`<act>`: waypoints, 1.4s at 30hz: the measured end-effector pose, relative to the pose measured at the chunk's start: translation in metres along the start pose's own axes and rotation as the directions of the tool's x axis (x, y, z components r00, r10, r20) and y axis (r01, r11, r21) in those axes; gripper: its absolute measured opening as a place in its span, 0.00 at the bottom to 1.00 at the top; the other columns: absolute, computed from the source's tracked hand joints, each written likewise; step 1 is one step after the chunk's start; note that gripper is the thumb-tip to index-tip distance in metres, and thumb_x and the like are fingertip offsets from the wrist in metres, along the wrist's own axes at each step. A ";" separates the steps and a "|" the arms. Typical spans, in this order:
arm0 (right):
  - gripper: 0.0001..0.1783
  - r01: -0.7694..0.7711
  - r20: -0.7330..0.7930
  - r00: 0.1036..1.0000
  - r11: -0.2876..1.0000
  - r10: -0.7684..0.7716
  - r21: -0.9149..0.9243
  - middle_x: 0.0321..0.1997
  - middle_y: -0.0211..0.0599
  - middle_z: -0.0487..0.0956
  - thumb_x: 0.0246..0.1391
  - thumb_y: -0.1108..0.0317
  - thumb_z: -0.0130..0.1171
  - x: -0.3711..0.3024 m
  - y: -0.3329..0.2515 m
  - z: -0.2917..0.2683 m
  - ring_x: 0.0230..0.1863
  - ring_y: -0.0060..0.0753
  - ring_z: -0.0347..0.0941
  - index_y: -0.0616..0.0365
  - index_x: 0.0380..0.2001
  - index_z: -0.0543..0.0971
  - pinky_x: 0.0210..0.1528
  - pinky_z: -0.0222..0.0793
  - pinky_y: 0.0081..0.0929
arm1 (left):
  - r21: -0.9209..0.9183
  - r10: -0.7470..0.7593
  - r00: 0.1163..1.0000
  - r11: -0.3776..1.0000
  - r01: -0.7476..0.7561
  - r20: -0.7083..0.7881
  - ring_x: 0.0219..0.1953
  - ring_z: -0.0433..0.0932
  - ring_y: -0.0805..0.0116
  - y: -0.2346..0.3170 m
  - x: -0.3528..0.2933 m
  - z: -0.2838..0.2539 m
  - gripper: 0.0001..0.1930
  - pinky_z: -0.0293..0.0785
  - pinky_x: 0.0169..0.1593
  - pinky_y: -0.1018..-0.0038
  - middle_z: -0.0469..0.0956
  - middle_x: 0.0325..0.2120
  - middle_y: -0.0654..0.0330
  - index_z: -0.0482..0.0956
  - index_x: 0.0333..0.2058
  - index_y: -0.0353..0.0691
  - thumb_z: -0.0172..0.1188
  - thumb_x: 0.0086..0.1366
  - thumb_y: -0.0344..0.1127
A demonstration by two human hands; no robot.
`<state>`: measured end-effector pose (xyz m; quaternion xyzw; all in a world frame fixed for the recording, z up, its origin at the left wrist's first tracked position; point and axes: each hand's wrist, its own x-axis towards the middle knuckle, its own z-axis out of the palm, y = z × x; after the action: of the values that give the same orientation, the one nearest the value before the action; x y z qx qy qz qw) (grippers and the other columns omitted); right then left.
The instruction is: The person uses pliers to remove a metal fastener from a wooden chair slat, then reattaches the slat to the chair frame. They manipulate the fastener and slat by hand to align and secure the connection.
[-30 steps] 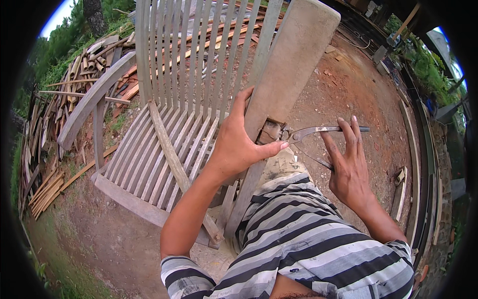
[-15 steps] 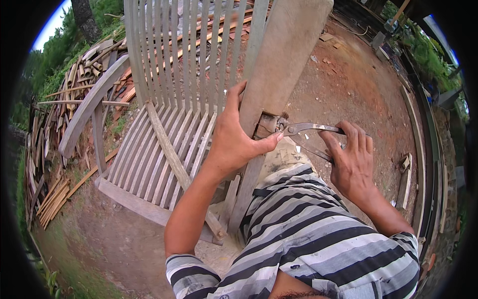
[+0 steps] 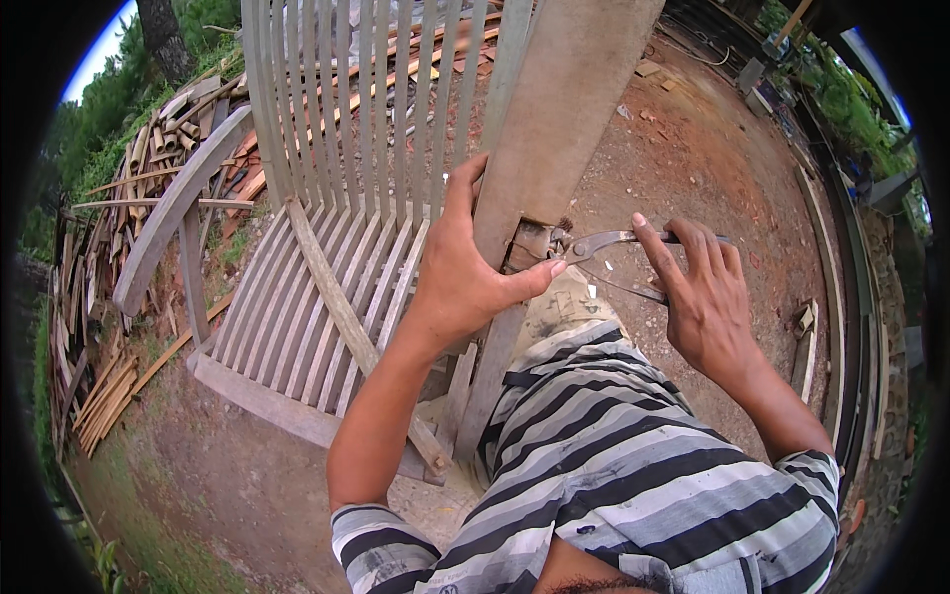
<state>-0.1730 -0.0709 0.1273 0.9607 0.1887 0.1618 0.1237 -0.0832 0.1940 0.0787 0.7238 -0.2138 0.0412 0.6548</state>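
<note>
A weathered wooden armrest board (image 3: pixel 569 119) of a slatted chair (image 3: pixel 307 287) runs up in front of me. My left hand (image 3: pixel 457 282) is wrapped round its left side, the thumb stretched beside a dark square recess (image 3: pixel 530 244) cut in the wood. In my right hand (image 3: pixel 711 302) is a pair of pliers (image 3: pixel 598 242), with dark grips and the handles spread apart. The index finger is raised off the upper handle. The plier jaws meet a small dark metal piece at the recess edge, near my left thumb tip; its exact kind is too small to tell.
The chair's other curved armrest (image 3: pixel 183 208) stands at the left, and a diagonal slat (image 3: pixel 332 282) crosses the seat. Behind lies a heap of scrap wood (image 3: pixel 148 148). Reddish bare ground (image 3: pixel 693 148) spreads to the right, with a wooden piece (image 3: pixel 807 346) on it.
My right index finger has lifted off the upper plier handle, and the right hand has shifted slightly right. The left hand keeps its hold; the plier jaws stay at the recess.
</note>
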 end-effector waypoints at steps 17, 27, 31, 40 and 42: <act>0.43 -0.036 0.272 0.962 0.988 -0.007 0.153 0.51 0.49 0.73 0.62 0.67 0.55 0.007 0.011 -0.017 0.52 0.49 0.71 0.51 0.78 0.55 0.42 0.79 0.39 | 0.015 0.025 0.999 1.000 -0.024 -0.045 0.60 0.75 0.55 -0.009 0.000 0.008 0.52 0.70 0.64 0.63 0.73 0.57 0.46 0.59 0.66 0.33 0.81 0.46 0.39; 0.40 -0.015 0.517 0.835 0.931 -0.190 0.365 0.52 0.56 0.80 0.59 0.65 0.60 0.035 0.036 -0.034 0.53 0.58 0.78 0.56 0.74 0.63 0.51 0.76 0.54 | -0.039 0.049 0.998 0.998 -0.050 -0.033 0.59 0.74 0.57 -0.013 0.003 0.009 0.51 0.69 0.64 0.64 0.73 0.57 0.48 0.60 0.66 0.33 0.82 0.46 0.37; 0.34 -0.055 0.478 0.739 0.664 -0.475 0.745 0.54 0.60 0.81 0.64 0.67 0.57 0.050 0.069 -0.002 0.56 0.61 0.78 0.57 0.72 0.66 0.58 0.71 0.52 | -0.091 0.010 0.999 0.996 -0.013 -0.033 0.59 0.74 0.57 -0.006 0.002 0.010 0.51 0.70 0.64 0.64 0.73 0.57 0.48 0.60 0.66 0.33 0.82 0.46 0.36; 0.44 -0.020 0.385 0.867 0.750 -0.316 0.661 0.61 0.56 0.71 0.63 0.73 0.56 0.034 0.045 -0.014 0.61 0.61 0.72 0.46 0.79 0.53 0.61 0.69 0.51 | -0.023 0.006 0.996 1.000 -0.008 -0.086 0.60 0.74 0.58 -0.012 0.000 0.003 0.51 0.69 0.64 0.65 0.72 0.58 0.48 0.59 0.66 0.33 0.82 0.46 0.35; 0.47 -0.058 0.373 0.907 0.822 -0.193 0.566 0.61 0.56 0.70 0.59 0.76 0.57 0.030 0.033 -0.023 0.61 0.62 0.71 0.45 0.80 0.52 0.60 0.70 0.52 | -0.051 -0.030 0.996 0.998 0.026 -0.083 0.60 0.73 0.58 -0.008 0.000 0.006 0.51 0.69 0.64 0.65 0.71 0.58 0.49 0.59 0.66 0.33 0.82 0.47 0.35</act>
<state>-0.1445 -0.0844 0.1660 0.9581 0.2321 -0.1136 -0.1234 -0.0811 0.1889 0.0704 0.7079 -0.1768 0.0570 0.6814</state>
